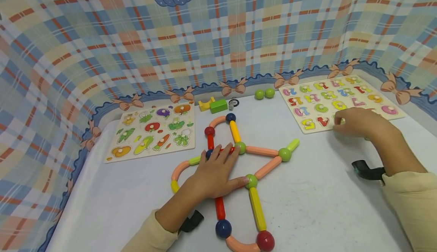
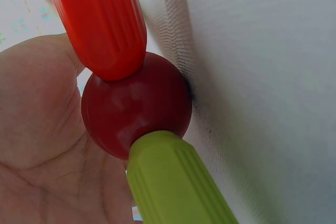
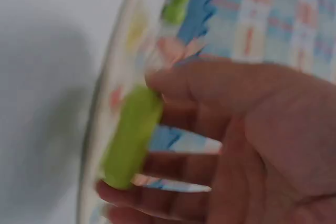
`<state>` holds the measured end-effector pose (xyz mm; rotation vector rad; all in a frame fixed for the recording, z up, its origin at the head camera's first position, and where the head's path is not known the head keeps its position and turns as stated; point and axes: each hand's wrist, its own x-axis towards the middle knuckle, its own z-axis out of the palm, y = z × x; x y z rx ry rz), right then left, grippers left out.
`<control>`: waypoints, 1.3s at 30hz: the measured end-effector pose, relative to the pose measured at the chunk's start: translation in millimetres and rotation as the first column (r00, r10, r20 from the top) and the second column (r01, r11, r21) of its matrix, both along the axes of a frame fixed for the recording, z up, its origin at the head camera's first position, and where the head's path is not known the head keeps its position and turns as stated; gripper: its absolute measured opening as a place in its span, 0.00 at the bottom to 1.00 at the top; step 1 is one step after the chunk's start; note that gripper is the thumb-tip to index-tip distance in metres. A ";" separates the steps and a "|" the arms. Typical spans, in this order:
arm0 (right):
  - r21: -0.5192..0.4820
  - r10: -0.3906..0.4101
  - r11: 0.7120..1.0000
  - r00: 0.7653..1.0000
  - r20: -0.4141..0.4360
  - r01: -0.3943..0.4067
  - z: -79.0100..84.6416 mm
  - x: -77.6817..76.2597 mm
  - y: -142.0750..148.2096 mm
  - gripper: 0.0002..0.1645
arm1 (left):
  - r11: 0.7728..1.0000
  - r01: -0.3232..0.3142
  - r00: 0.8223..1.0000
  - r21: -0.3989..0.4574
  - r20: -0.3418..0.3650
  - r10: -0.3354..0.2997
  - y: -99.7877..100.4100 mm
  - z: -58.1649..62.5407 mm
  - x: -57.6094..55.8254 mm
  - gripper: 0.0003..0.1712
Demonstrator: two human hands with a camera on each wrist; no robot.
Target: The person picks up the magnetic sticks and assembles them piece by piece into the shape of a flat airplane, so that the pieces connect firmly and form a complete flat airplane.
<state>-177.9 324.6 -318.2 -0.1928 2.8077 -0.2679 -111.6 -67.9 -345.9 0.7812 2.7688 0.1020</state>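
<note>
My left hand (image 1: 216, 174) rests with spread fingers on a flat figure of magnetic rods and balls, its thumb touching a green ball (image 1: 251, 181). Beside that palm, the left wrist view shows a dark red ball (image 2: 139, 108) joined to a red rod (image 2: 105, 19) and a yellow-green rod (image 2: 176, 179). Over the front edge of the number puzzle board (image 1: 308, 128) hovers my right hand (image 1: 362, 125), blurred. Its thumb and fingers pinch a short green rod (image 3: 131, 137), clear in the right wrist view but hidden in the head view.
At the left lies a vegetable puzzle board (image 1: 136, 131). A yellow arch block (image 1: 205, 105), a green block (image 1: 218, 106) and two green balls (image 1: 264, 94) sit along the back. Plaid fabric (image 1: 239, 36) surrounds the white table surface (image 1: 327, 206).
</note>
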 end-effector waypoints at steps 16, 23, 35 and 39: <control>-0.140 0.353 0.931 0.930 0.105 -0.338 -0.4 27.8 -88.2 0.11 | 1.000 0.005 1.000 0.014 0.009 -0.006 0.2 -0.1 -0.3 0.52; -0.147 0.369 0.922 0.928 0.054 -0.358 2.7 29.6 -89.0 0.09 | 1.000 0.003 1.000 0.009 0.004 -0.003 0.8 -0.2 -0.8 0.52; -0.124 0.309 0.946 0.949 0.060 -0.300 -2.3 25.1 -86.7 0.40 | 1.000 -0.003 1.000 0.004 0.014 0.003 -0.1 0.1 -0.5 0.52; -0.120 0.319 0.943 0.946 0.063 -0.311 -5.9 24.4 -88.7 0.36 | 1.000 -0.001 1.000 0.011 0.012 0.001 -0.2 -0.4 -0.4 0.52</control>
